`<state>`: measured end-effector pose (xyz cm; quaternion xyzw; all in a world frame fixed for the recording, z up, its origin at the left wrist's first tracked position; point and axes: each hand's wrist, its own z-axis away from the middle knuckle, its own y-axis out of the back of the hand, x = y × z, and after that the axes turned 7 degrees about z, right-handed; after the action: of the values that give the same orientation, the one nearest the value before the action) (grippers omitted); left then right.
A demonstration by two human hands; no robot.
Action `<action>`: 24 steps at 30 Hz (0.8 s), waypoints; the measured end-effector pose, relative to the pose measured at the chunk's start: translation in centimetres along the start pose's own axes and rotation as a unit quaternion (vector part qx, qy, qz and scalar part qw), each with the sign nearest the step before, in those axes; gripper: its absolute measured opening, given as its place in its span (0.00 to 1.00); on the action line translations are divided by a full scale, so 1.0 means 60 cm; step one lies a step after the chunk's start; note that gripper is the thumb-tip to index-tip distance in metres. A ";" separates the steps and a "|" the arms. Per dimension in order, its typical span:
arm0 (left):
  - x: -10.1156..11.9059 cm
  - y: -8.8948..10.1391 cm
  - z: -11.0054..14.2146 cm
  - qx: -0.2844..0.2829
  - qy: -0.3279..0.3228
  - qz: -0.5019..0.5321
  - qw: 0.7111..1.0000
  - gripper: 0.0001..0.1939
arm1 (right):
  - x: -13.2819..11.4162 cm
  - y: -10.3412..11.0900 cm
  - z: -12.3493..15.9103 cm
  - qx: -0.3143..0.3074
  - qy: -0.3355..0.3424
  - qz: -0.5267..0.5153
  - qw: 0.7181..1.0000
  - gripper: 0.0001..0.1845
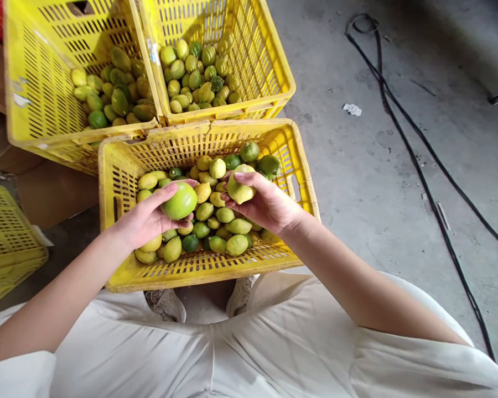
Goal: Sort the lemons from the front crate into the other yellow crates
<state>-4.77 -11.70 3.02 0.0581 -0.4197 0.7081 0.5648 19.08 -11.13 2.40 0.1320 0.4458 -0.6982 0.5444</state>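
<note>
My left hand [151,215] is closed around a round, bright green lime [180,201]. In my right hand [269,202] a paler yellow-green lemon [239,188] is gripped, thumb on top. Both hands are over the near yellow crate [157,281], a short gap between the two fruits. Below them lie several loose lemons and limes, from yellow to dark green, such as a green-yellow lemon [237,245] near the front and a dark green lime [269,166] at the back right. The hands hide part of the pile.
Two more yellow crates with fruit stand behind, one at the back left [25,119] and one at the back middle [280,83]. Another yellow crate [8,221] and cardboard [53,190] are at the left. Black cable [431,215] runs over the grey floor at the right.
</note>
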 end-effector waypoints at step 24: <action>-0.005 -0.004 -0.002 0.108 -0.031 0.004 0.994 0.11 | -0.003 -0.005 0.009 -0.016 -0.017 0.016 1.000 0.16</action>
<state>-4.42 -11.85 2.91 0.1386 -0.3586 0.7495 0.5389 19.04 -11.41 3.00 0.1190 0.4453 -0.6844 0.5649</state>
